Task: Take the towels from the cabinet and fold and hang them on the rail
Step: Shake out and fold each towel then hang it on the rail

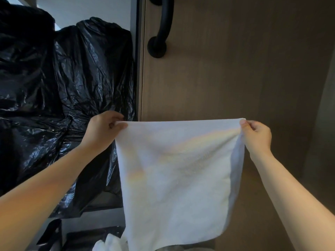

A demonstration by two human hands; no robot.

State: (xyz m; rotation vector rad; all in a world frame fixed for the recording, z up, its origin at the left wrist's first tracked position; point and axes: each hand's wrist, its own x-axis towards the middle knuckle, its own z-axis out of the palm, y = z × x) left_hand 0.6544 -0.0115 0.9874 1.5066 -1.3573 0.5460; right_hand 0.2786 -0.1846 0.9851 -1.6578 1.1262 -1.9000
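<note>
Left hand (104, 128) and right hand (257, 135) each pinch a top corner of a white towel (174, 178), fingers curled tight on the edge, holding it spread flat and hanging in front of a brown cabinet door (235, 69). Black plastic bags (68, 87) fill the open space left of it; more white cloth (110, 242) sits at the bottom edge

Towel (174, 178): hangs in front of the door (235, 69), held by its 2 top corners.
Left hand (103, 129): pinches the towel's top left corner.
Right hand (257, 136): pinches the towel's top right corner.
Door: behind the towel, to the right of the open compartment.
Handle (161, 29): on the door near its left edge, above the towel.
Bags (72, 87): in the compartment left of the door, behind the left hand.
Heap of cloth (108, 243): below the bags, beside the towel's lower left corner.
</note>
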